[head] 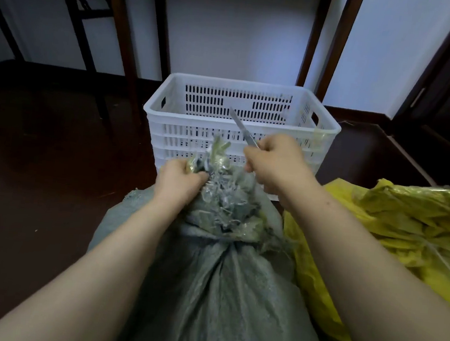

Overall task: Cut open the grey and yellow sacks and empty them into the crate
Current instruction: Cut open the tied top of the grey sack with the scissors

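Grey woven plastic sack (233, 296), its base cut off at the frame's bottom edge, points its tied neck toward the white slotted plastic crate (196, 117) just beyond; left hand (178, 179) clutches the frayed top; right hand (277, 162) fists a slim metal blade (241, 126), handle hidden, tip angled up-left; crumpled yellow plastic sack (407, 217) runs off right; dark floor (37, 178), white wall (232, 32).

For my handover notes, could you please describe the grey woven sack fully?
The grey woven plastic sack stands bulging between the forearms, before the white slotted plastic crate. Its neck is tied shut, with a frayed, shredded tuft above. The left hand grips that tuft; the right hand holds a thin metal blade beside it.
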Demonstrator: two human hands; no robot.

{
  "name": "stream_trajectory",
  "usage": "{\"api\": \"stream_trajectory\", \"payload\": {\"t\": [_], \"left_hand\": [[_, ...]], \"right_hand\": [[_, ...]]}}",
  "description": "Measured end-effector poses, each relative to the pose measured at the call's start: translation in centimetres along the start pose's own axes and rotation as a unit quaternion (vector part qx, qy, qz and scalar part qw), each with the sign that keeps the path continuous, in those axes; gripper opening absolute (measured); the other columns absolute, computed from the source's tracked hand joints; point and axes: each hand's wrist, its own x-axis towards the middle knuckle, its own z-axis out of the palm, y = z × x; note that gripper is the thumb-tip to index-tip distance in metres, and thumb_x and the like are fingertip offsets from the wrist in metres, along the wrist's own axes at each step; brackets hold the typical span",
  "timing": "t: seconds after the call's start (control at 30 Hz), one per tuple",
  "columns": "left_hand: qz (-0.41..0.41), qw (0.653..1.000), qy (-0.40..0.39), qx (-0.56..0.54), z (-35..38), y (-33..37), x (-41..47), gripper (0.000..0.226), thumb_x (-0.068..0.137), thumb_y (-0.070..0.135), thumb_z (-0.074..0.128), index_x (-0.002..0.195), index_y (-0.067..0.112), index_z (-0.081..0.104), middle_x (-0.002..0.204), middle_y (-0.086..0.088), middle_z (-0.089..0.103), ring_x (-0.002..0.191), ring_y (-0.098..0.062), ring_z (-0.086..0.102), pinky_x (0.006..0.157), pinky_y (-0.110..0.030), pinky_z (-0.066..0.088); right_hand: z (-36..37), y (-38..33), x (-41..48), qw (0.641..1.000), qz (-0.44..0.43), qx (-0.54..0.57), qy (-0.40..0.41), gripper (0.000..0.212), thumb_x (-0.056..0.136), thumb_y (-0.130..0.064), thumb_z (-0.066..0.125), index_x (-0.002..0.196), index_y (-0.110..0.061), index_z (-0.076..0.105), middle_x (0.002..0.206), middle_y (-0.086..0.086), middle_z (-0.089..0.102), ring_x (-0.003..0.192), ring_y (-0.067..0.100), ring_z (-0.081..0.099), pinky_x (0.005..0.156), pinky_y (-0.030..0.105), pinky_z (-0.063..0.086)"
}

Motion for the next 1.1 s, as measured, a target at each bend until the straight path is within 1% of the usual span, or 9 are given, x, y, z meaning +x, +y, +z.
{"api": "stream_trajectory", "payload": {"t": [0.1, 0.2, 0.3, 0.4, 0.57, 0.67, 0.83, 0.97, 1.1], "left_hand": [[-0.003, 0.995, -0.071, -0.072, 0.5, 1.8, -0.8, 0.004, 0.076, 0.005, 0.070, 0.077, 0.004, 0.065, 0.069, -0.009, 0.067, 0.067, -0.024, 0.064, 0.065, -0.032, 0.054], [-0.024, 0.980, -0.136, -0.141, 0.1, 2.5, -1.6, 0.014, 0.077, -0.002, 0.063, 0.068, 0.008, 0.061, 0.057, -0.004, 0.061, 0.055, -0.020, 0.058, 0.060, -0.032, 0.048], [-0.065, 0.954, -0.163, -0.245, -0.7, 2.8, -1.9, 0.020, 0.076, -0.007, 0.053, 0.062, 0.007, 0.054, 0.053, -0.006, 0.060, 0.054, -0.023, 0.059, 0.062, -0.033, 0.049], [-0.066, 0.933, -0.205, -0.289, -1.4, 2.9, -2.0, 0.006, 0.076, 0.010, 0.070, 0.071, 0.006, 0.072, 0.077, -0.013, 0.072, 0.070, -0.029, 0.069, 0.067, -0.039, 0.058], [-0.122, 0.937, 0.034, -0.326, -3.6, 1.9, 0.1, 0.009, 0.074, 0.007, 0.076, 0.077, 0.005, 0.067, 0.065, -0.007, 0.072, 0.056, -0.018, 0.069, 0.049, -0.027, 0.055], [-0.102, 0.947, 0.043, -0.301, -4.1, 1.4, 0.6, 0.009, 0.079, 0.010, 0.073, 0.074, 0.008, 0.066, 0.060, -0.002, 0.071, 0.056, -0.016, 0.069, 0.046, -0.023, 0.053], [-0.065, 0.956, 0.042, -0.282, -4.5, 1.6, 0.9, 0.006, 0.082, 0.011, 0.071, 0.078, 0.008, 0.069, 0.081, -0.011, 0.072, 0.075, -0.025, 0.070, 0.070, -0.035, 0.058], [-0.064, 0.963, 0.021, -0.260, -4.9, 1.5, 0.6, 0.005, 0.082, 0.011, 0.072, 0.084, 0.006, 0.071, 0.086, -0.014, 0.072, 0.081, -0.028, 0.069, 0.080, -0.041, 0.057], [-0.075, 0.969, -0.068, -0.226, -5.6, 1.4, 0.4, 0.011, 0.078, 0.014, 0.074, 0.085, 0.004, 0.073, 0.088, -0.015, 0.073, 0.088, -0.031, 0.068, 0.088, -0.044, 0.054]], "right_hand": [[1.0, 1.9, 0.2, 0.999, 0.018, 0.026, -0.018, 0.031, 0.071, -0.032, 0.080, 0.070, -0.016, 0.053, 0.062, -0.003, 0.050, 0.051, 0.014, 0.045, 0.050, 0.028, 0.036], [1.3, 2.5, 0.5, 0.999, 0.022, 0.042, -0.014, 0.045, 0.058, -0.044, 0.087, 0.077, -0.018, 0.055, 0.069, -0.004, 0.055, 0.061, 0.015, 0.053, 0.056, 0.031, 0.042], [1.7, 3.5, 0.8, 0.998, 0.035, 0.049, 0.001, 0.033, 0.062, -0.034, 0.087, 0.071, -0.020, 0.059, 0.069, -0.003, 0.060, 0.066, 0.017, 0.058, 0.063, 0.032, 0.048], [2.1, 3.9, 1.0, 0.998, 0.037, 0.050, 0.017, 0.023, 0.071, -0.022, 0.082, 0.059, -0.021, 0.062, 0.061, -0.005, 0.061, 0.061, 0.014, 0.058, 0.064, 0.031, 0.048], [-0.5, 5.2, 1.7, 0.991, 0.048, 0.055, 0.114, 0.012, 0.077, -0.012, 0.070, 0.067, -0.015, 0.066, 0.060, -0.002, 0.057, 0.054, 0.015, 0.051, 0.048, 0.027, 0.041], [-1.3, 5.4, 1.9, 0.990, 0.036, 0.019, 0.136, 0.018, 0.073, -0.013, 0.073, 0.059, -0.019, 0.063, 0.061, -0.002, 0.060, 0.056, 0.015, 0.053, 0.057, 0.031, 0.046], [-1.9, 5.2, 2.3, 0.987, 0.020, 0.033, 0.158, 0.022, 0.073, -0.013, 0.075, 0.056, -0.021, 0.062, 0.059, -0.005, 0.059, 0.055, 0.011, 0.053, 0.054, 0.026, 0.043], [-2.2, 5.5, 2.2, 0.986, 0.029, 0.058, 0.151, 0.022, 0.073, -0.009, 0.076, 0.059, -0.021, 0.063, 0.061, -0.003, 0.060, 0.053, 0.011, 0.052, 0.049, 0.023, 0.039], [-2.8, 5.9, 2.2, 0.981, 0.056, 0.093, 0.158, 0.012, 0.078, -0.009, 0.073, 0.069, -0.015, 0.068, 0.062, -0.002, 0.059, 0.048, 0.010, 0.045, 0.044, 0.022, 0.032]]}}
